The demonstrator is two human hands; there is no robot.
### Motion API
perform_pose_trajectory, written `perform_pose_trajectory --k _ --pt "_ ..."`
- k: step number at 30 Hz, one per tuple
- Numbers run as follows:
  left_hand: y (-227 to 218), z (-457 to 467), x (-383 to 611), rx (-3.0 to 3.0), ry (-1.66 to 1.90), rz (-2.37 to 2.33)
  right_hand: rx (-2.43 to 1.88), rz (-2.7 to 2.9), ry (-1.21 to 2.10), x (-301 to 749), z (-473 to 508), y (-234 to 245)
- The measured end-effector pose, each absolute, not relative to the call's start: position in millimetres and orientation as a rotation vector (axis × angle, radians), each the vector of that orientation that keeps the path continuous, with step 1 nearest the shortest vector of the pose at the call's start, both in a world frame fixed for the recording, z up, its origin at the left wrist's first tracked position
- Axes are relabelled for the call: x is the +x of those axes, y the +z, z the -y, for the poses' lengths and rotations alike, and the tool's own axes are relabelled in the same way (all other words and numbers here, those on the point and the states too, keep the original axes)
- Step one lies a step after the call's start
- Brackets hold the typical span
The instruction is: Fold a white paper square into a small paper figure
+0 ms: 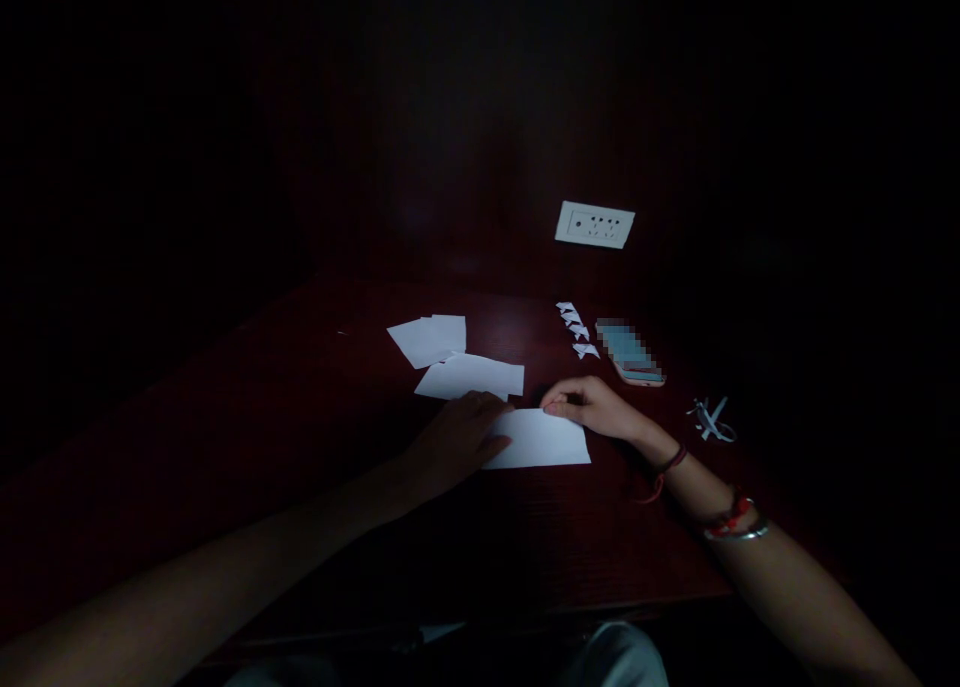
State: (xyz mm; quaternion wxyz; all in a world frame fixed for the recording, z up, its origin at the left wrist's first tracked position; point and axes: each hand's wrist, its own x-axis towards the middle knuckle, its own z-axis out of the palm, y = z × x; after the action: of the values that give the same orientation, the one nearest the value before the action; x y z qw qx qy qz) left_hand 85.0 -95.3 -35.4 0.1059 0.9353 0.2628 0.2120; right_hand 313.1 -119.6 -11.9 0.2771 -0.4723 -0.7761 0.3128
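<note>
A white sheet of paper [544, 442] lies flat on the dark red table [300, 407] in front of me. My left hand [457, 439] rests flat on its left end, fingers stretched out. My right hand [592, 407] is at the sheet's upper right corner, fingers curled and pinched onto the paper's edge. Red thread and a metal bangle circle my right wrist.
More white sheets [472, 375] [429, 339] lie behind the hands. Several small folded paper pieces [576, 329] sit beside a phone [630, 352]. Paper strips [712, 420] lie at the right. A white wall socket [594, 224] is on the back panel. The room is very dark.
</note>
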Motion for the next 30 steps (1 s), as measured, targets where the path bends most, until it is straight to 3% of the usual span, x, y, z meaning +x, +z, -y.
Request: perform_pose_trajectory --k 6,10,13,21,30 --pt "-26 90 82 2.300 0.833 -0.967 -1.302 1.818 0.759 308 131 -1" --pt "-20 83 82 2.138 0.826 -0.915 -1.298 1.991 0.963 305 136 6" --pt "-19 83 86 2.218 0.832 -0.853 -1.257 2.135 1.041 300 134 6" --pt "-32 98 91 2.762 0.675 -0.984 -1.479 2.001 0.648 301 114 -8" --pt "-21 102 87 2.834 0.643 -1.073 -1.500 1.766 0.825 303 118 -15"
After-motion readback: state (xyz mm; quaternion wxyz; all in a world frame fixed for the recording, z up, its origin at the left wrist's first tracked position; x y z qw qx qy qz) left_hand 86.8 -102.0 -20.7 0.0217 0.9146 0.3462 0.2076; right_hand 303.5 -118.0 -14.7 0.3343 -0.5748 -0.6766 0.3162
